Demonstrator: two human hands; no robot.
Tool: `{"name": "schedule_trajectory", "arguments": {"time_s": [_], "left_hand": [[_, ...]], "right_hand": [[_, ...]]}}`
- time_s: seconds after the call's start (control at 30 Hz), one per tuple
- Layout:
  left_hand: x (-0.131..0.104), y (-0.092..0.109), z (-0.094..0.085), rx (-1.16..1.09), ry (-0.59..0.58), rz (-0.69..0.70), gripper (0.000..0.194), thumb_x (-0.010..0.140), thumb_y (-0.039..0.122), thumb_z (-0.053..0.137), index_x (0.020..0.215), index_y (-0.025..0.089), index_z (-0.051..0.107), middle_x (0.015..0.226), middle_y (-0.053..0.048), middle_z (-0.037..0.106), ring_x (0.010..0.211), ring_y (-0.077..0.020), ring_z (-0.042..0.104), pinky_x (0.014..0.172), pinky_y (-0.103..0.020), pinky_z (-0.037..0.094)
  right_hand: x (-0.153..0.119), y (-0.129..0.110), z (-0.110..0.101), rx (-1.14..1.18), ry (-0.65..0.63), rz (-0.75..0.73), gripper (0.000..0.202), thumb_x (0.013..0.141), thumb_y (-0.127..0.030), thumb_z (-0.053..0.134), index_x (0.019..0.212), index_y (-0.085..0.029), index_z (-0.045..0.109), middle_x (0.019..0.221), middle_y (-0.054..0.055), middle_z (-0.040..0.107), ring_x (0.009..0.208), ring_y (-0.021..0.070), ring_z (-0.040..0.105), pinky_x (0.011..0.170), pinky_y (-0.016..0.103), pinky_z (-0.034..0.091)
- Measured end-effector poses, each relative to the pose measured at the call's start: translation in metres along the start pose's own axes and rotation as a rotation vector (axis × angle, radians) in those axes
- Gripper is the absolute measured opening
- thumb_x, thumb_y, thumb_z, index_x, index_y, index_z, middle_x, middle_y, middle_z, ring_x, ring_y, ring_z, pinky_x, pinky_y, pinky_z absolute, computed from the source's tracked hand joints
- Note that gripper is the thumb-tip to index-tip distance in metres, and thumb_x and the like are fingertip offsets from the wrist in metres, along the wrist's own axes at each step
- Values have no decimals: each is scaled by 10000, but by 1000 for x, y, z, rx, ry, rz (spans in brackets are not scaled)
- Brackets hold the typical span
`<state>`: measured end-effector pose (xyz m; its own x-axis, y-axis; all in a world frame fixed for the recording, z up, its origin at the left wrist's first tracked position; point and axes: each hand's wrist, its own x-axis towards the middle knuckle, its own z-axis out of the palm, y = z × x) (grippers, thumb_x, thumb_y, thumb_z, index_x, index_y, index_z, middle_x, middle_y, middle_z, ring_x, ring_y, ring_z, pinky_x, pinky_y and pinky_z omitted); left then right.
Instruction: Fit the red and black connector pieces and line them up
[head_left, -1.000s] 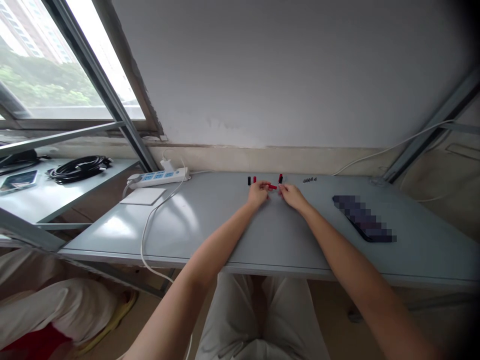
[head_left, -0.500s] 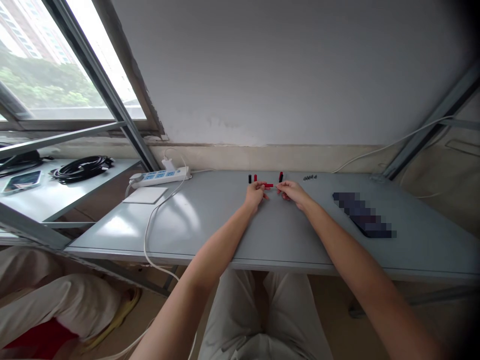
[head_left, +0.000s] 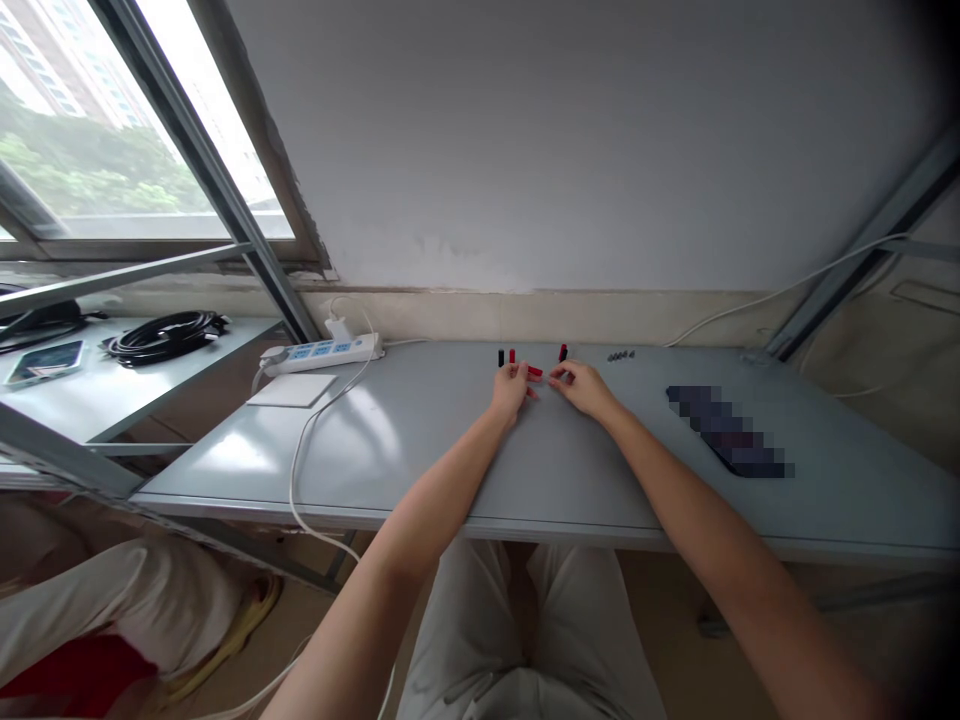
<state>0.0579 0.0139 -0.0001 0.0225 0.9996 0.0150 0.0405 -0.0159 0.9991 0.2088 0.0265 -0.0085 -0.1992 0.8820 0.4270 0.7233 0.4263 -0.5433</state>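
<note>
My left hand (head_left: pixel 511 388) is closed around a small red cylindrical piece (head_left: pixel 535 372), which points right toward my other hand. Close by, my right hand (head_left: pixel 577 385) has thumb and forefinger drawn together near the red piece's end; whatever they pinch is too small to make out. Just behind my left hand stand a small black cylinder (head_left: pixel 501 357) and a small red cylinder (head_left: pixel 512 355). A red-and-black piece (head_left: pixel 562 352) stands behind my right hand, partly hidden by it. Several tiny dark pieces (head_left: pixel 621 356) lie in a row farther right.
A pixelated dark flat object (head_left: pixel 724 430) lies on the grey table (head_left: pixel 570 480) at right. At left are a white power strip (head_left: pixel 330 349), a white flat box (head_left: pixel 291 391) and a loose white cable (head_left: pixel 300 450). Another person's leg (head_left: pixel 150 600) shows at lower left.
The red piece has tilted slightly and its end has shifted left. My right hand has moved a little left, its fingertips lifting slightly. The standing pieces stay put.
</note>
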Motion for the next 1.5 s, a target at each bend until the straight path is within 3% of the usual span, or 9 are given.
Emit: {"name": "schedule_trajectory", "arguments": {"time_s": [0.2,0.33,0.53,0.67,0.8,0.97,1.2,1.5], "left_hand": [[-6,7,2,65,-48,25,195,773,307,529,852,128,534,831,-69,612,432,-21,468,405,-162,313],[-7,7,2,71,-44,39,145,754,270,546,808,135,539,814,-56,607,440,-20,462,412,-162,317],[1,0,0,138,-6,106,161,762,279,518,824,133,548,817,-65,608,513,-49,492,492,-190,389],[3,-8,2,419,54,303,108,723,211,549,798,134,570,782,-57,617,653,-96,532,642,-233,422],[0,-10,5,600,4,403,127,716,189,545,834,159,583,813,-44,632,690,-115,545,694,-253,416],[1,-6,12,658,-37,352,135,720,190,542,837,162,603,842,-64,640,756,-146,559,722,-266,420],[21,-4,31,735,-64,300,128,708,189,550,817,167,612,831,-81,640,779,-184,570,722,-294,428],[44,-3,51,776,18,253,127,723,227,536,806,165,609,811,-111,630,788,-220,575,694,-322,425]], "right_hand": [[0,0,0,-130,-40,-34,161,742,-267,535,855,-176,605,885,47,579,727,131,511,697,257,385],[-2,-2,-2,-218,-33,-24,156,738,-254,543,866,-193,606,918,52,578,829,157,516,741,285,369],[-2,4,-9,-342,-14,218,146,703,-246,574,837,-211,621,848,46,613,852,193,531,756,338,356],[0,14,-13,-304,40,386,177,696,-270,577,855,-216,631,837,38,641,832,197,557,764,348,364],[2,24,-14,-282,83,462,190,696,-279,568,856,-209,643,864,47,653,862,206,567,772,348,371],[5,30,-13,-279,98,510,217,695,-291,567,874,-202,653,860,52,660,859,205,577,747,329,390],[11,34,-9,-301,119,495,199,693,-319,575,838,-218,665,853,62,663,839,200,582,736,321,395],[15,42,-4,-327,98,511,250,711,-395,547,844,-222,669,871,72,660,851,213,586,745,334,395]]}}
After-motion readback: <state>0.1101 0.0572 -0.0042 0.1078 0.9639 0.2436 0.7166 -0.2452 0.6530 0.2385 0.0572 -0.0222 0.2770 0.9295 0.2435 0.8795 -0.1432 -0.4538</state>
